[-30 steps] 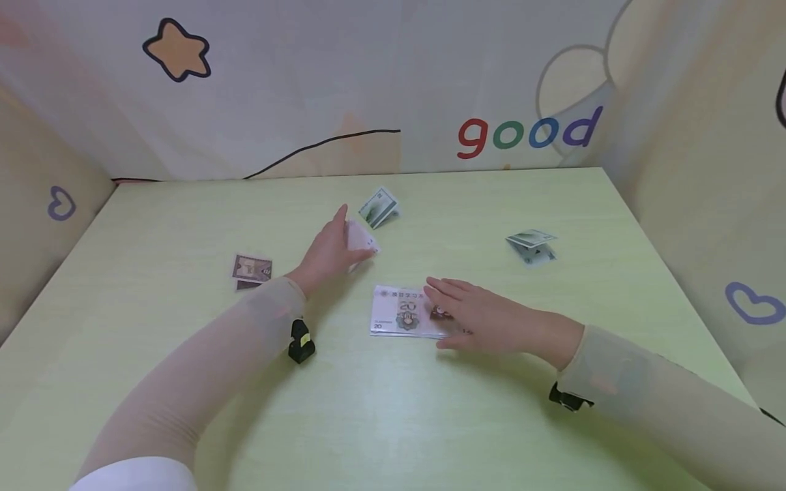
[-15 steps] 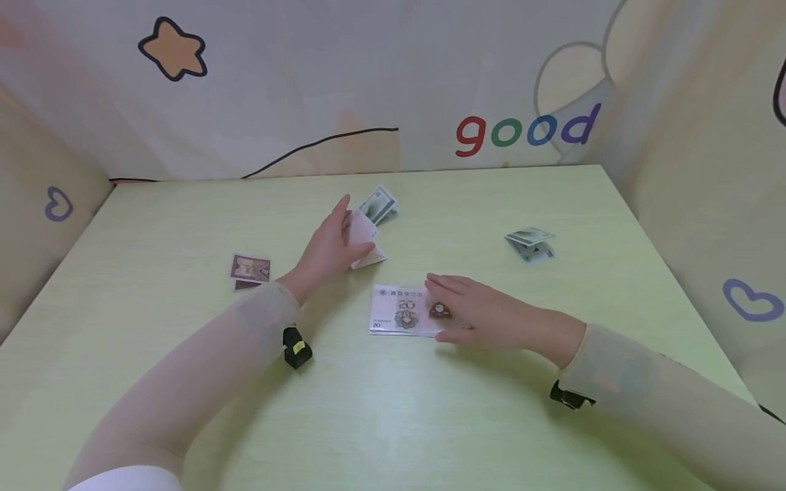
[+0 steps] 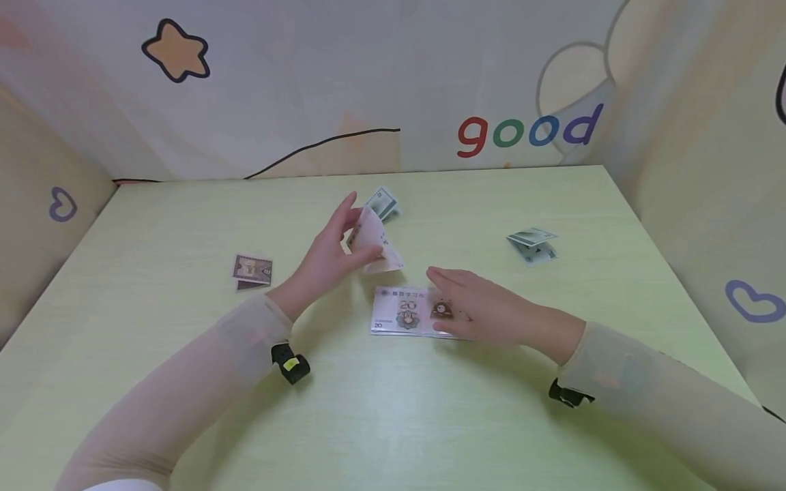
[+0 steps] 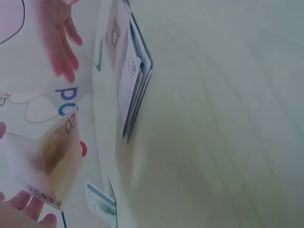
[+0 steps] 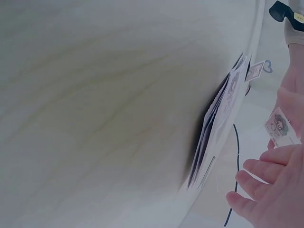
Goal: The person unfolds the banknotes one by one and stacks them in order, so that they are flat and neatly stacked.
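Note:
My left hand [image 3: 328,252] pinches a folded play banknote [image 3: 372,239] above the table. In the left wrist view, this bent note [image 4: 59,152] shows a yellowish face printed 50. A stack of pinkish-white 20 notes [image 3: 399,310] lies flat at the middle of the table, and its several layered edges show in the right wrist view. Over the stack's right end is my right hand [image 3: 491,307], which hides that part in the head view. Its fingers [image 5: 261,173] are extended and hold nothing. In the right wrist view they appear apart from the stack.
One folded green note [image 3: 383,202] stands behind my left hand. Another green note [image 3: 531,244] lies half-folded at the right. A folded brown-purple note [image 3: 252,269] is at the left. Printed fabric walls [image 3: 307,82] border the pale green table [image 3: 393,423].
My left hand has lifted the folded note off the table and shifted it slightly right and nearer the stack. The right hand has hardly moved, and the other notes lie as before.

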Available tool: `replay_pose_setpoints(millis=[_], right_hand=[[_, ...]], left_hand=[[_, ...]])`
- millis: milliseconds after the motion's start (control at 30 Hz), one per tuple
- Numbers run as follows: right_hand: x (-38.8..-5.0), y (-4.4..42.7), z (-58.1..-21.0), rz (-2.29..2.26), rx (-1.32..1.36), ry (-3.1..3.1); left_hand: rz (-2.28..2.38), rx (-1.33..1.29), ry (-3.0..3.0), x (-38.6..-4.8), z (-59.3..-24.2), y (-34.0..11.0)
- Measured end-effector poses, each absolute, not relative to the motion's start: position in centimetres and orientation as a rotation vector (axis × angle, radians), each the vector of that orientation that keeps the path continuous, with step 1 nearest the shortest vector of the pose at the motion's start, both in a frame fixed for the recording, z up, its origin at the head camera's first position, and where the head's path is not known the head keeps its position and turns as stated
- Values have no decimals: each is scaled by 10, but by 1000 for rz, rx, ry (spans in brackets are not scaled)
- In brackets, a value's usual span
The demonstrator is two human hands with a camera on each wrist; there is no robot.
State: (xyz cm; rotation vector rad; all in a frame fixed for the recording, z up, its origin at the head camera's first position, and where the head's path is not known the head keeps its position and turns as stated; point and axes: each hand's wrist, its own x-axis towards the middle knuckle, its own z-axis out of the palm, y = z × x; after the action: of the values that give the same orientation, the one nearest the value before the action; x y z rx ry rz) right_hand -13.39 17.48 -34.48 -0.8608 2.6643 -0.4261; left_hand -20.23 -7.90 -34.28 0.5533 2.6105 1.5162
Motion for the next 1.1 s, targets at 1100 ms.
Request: replay_pose_setpoints(millis=[1100], right_hand=[[-148, 173, -342, -907, -729, 2519]], left_hand=[[1756, 783, 2180, -166, -343, -51]])
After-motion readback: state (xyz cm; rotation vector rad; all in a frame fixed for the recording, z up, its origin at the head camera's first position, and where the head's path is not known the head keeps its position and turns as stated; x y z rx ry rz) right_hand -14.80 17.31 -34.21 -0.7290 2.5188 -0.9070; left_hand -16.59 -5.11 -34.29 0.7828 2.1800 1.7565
